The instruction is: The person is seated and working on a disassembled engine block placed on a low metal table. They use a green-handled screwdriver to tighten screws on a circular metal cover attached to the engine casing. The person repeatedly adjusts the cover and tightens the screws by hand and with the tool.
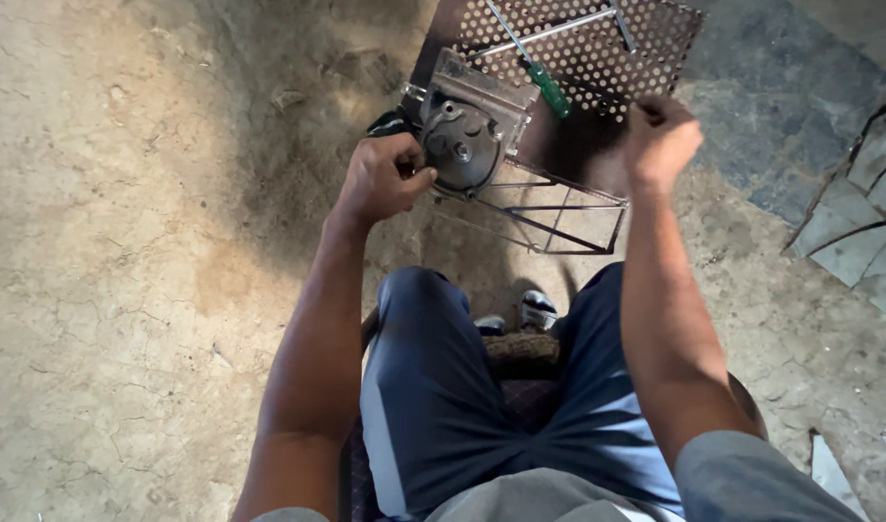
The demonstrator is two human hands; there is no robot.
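The ground [124, 242] is dry, cracked dirt, lighter on the left and shadowed near the top middle. Flat grey stone slabs [849, 222] lie at the right. A person sits with legs in dark blue trousers [443, 387], and their shoes [520, 314] show below the knees.

The left hand [383, 179] reaches forward with a straight arm. Its fingers are curled and pressed against the edge of a grey metal machine part [467, 130] with a round face. The part rests on the corner of a low stand.

The right hand [660, 140] is raised near the stand, closed into a fist. I cannot tell if it pinches anything.

The stand has a top plate full of small holes [646, 48] and thin metal legs [559, 217]. On the plate lie a screwdriver with a green handle [549, 89] and a thin metal rod [549, 34], touching each other.
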